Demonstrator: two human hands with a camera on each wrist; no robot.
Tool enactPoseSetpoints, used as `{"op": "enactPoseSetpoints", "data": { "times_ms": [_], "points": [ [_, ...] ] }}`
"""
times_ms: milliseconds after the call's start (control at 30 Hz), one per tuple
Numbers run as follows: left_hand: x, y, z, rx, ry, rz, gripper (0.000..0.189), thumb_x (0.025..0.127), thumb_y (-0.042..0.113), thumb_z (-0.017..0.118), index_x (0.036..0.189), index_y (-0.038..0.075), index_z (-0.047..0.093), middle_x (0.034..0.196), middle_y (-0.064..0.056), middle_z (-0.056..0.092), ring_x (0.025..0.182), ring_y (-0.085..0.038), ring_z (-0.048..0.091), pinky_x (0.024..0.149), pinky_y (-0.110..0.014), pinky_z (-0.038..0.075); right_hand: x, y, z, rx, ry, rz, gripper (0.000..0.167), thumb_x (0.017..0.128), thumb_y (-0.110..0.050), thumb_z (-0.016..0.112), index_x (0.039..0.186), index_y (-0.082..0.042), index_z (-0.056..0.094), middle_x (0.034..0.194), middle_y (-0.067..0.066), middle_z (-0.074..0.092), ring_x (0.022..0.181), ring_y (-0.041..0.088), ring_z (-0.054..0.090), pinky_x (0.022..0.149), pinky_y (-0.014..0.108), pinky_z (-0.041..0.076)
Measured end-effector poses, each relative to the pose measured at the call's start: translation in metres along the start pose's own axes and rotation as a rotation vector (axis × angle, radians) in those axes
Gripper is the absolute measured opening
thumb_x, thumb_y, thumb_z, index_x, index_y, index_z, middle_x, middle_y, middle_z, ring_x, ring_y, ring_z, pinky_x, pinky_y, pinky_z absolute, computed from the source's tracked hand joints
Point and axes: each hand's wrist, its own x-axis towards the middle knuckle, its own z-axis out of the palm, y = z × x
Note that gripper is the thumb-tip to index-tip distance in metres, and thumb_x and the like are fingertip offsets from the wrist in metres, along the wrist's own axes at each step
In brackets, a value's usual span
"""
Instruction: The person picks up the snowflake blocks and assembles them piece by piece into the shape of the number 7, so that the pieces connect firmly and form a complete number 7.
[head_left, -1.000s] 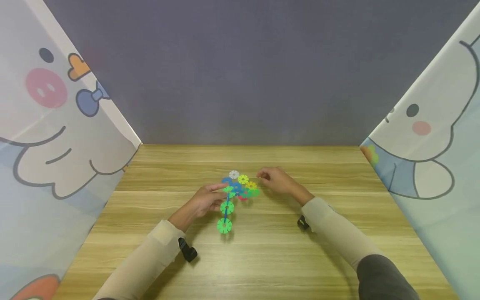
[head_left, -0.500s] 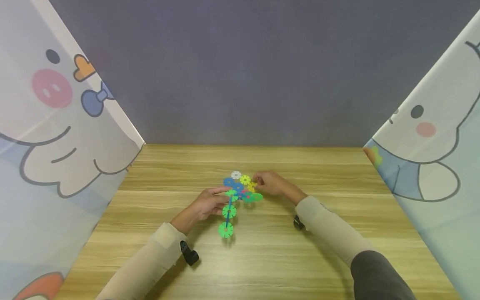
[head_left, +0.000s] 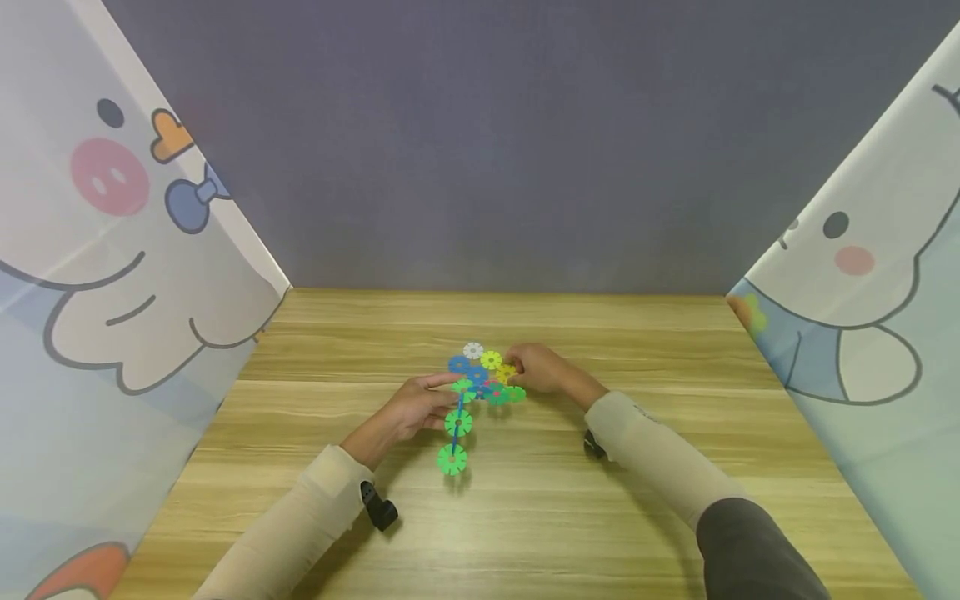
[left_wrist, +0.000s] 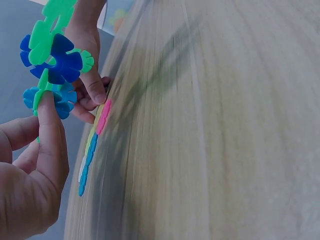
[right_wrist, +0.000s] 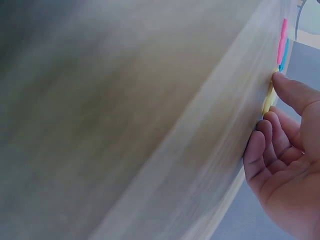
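Observation:
My left hand (head_left: 415, 408) pinches a joined chain of green and blue notched snowflake discs (head_left: 458, 423) and holds it above the table. In the left wrist view, green and dark blue discs (left_wrist: 65, 59) interlock at angles above the fingertips. My right hand (head_left: 542, 367) is low over the tabletop, its thumb and a finger at the edges of an orange-yellow snowflake disc (head_left: 505, 373). The right wrist view shows that yellow disc (right_wrist: 269, 97) edge-on between them, lying flat on or very near the wood.
Loose discs lie near the hands: a white one (head_left: 472, 350), a lime-yellow one (head_left: 491, 360) and blue ones (head_left: 459, 364). A pink disc (left_wrist: 104, 116) is partly hidden under the chain. The wooden table (head_left: 600, 500) meets a grey back panel (head_left: 510, 167) and printed side panels.
My right hand has come left and down onto the orange-yellow disc and now has its fingers at it. The left hand keeps hold of the chain, almost still.

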Motion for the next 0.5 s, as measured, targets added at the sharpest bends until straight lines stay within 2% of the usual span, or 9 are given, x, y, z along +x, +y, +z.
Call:
{"op": "enactPoseSetpoints", "data": {
  "times_ms": [167,267,500],
  "points": [
    [0.0003,-0.0003,-0.0008,0.006,-0.006,0.002,0.052,0.098,0.008,0.064,0.149,0.008,0.052,0.076,0.003,0.064,0.063,-0.006,0.06,0.063,-0.023,0.059,0.0005,-0.0013,0.0005,0.021,0.0,0.051,0.036,0.091,-0.023,0.078,0.12,-0.004,0.066,0.089,0.0,0.06,0.081,0.013,0.052,0.077,0.03,0.048],
    [0.0001,0.0004,-0.0002,-0.001,0.013,-0.007,0.051,0.098,0.007,0.064,0.148,0.009,0.053,0.076,0.002,0.065,0.062,-0.007,0.062,0.062,-0.023,0.059,-0.0003,-0.0025,-0.0001,0.018,0.012,0.063,0.037,0.09,-0.022,0.079,0.119,-0.002,0.065,0.092,0.002,0.061,0.082,0.014,0.053,0.076,0.029,0.049],
    [0.0005,0.0033,-0.0008,-0.001,0.035,-0.011,0.05,0.098,0.007,0.063,0.147,0.01,0.054,0.078,0.002,0.065,0.063,-0.007,0.061,0.063,-0.024,0.06,-0.0031,-0.0056,-0.0032,0.04,0.042,0.064,0.027,0.091,-0.019,0.078,0.107,-0.005,0.061,0.09,0.003,0.059,0.08,0.015,0.053,0.072,0.028,0.048]
  ]
}}
